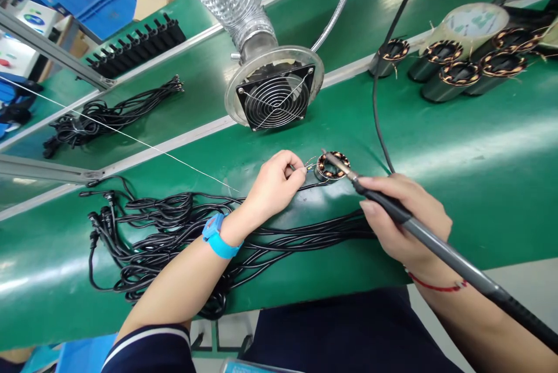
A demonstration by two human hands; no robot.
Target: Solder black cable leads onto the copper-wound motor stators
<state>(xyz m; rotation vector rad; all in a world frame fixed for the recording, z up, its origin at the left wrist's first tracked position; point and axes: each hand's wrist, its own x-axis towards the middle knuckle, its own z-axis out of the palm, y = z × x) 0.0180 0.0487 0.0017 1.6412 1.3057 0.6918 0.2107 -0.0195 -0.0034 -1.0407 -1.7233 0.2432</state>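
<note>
My right hand [403, 216] is closed around a soldering iron [436, 242], gripped like a pen. Its metal tip rests on the top of a small motor stator with copper windings [332, 165] on the green bench [457, 146]. My left hand [275, 182] is pinched on a thin wire lead [305, 168] just left of the stator. A blue wrist strap [217, 236] sits on my left wrist. A thin solder wire [131, 137] runs in from the far left towards my left hand.
A bundle of black cables [165, 228] lies under my left forearm. An extraction fan on a silver duct [274, 91] stands behind the stator. Several finished stators [462, 74] sit at the back right. More black cables [104, 114] lie at the back left.
</note>
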